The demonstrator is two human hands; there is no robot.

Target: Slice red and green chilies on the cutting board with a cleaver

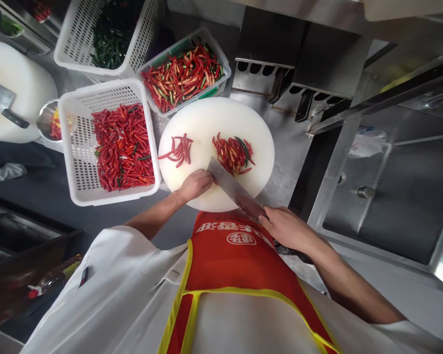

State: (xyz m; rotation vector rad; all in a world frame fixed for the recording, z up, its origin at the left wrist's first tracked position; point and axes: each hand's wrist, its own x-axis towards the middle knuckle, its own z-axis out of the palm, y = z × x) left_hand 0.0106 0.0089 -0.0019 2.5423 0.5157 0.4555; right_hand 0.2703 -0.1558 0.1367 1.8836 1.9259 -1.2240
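A round white cutting board (214, 118) lies on the steel counter. On it sit two small heaps of red chillies, one at the left (180, 149) and one at the right (234, 153). My right hand (288, 228) grips the handle of a cleaver (234, 189), whose blade lies across the board's near edge beside the right heap. My left hand (196, 183) rests curled on the board's near edge, touching the blade's tip; I cannot make out anything in it.
A white basket of red chillies (110, 142) stands left of the board. Behind are a clear tub of mixed chillies (182, 73) and a basket of green ones (110, 34). A second board with a cleaver (7, 93) lies far left. A steel sink (391, 196) is at right.
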